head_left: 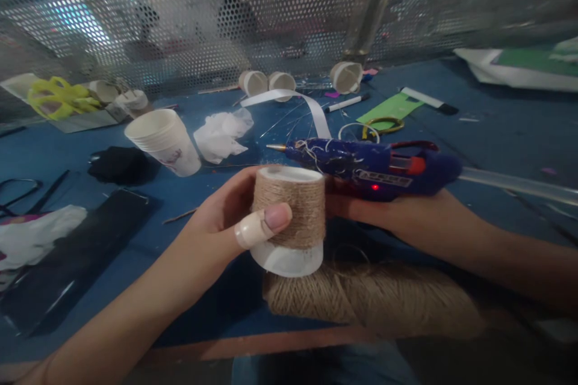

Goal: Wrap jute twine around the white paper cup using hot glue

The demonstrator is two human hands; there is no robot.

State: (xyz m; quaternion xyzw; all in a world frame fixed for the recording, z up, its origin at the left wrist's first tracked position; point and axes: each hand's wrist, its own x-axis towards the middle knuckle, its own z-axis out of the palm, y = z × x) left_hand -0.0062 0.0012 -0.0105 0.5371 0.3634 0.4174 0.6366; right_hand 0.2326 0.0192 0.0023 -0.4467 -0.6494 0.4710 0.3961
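Observation:
My left hand [230, 216] is wrapped round an upturned paper cup [289, 261], its thumb across the front with a pale strip of tape on it. Brown twine [300, 210] is wound round most of the cup, leaving a white band bare at the lower rim. My right hand [388, 213] is closed on a blue hot glue gun [347, 159], whose nozzle points left behind the cup and whose red light is lit. The gun's handle and most right fingers are hidden. Right below the cup lies a big spool of twine [383, 301].
Left stand stacked paper cups [165, 141], crumpled tissue [223, 135] and yellow-handled scissors [56, 99] by a box. Behind lie a white ribbon [311, 105], several twine-wrapped cups [345, 77], a marker [347, 102] and green paper [392, 108]. A perforated metal panel [194, 30] bounds the blue table.

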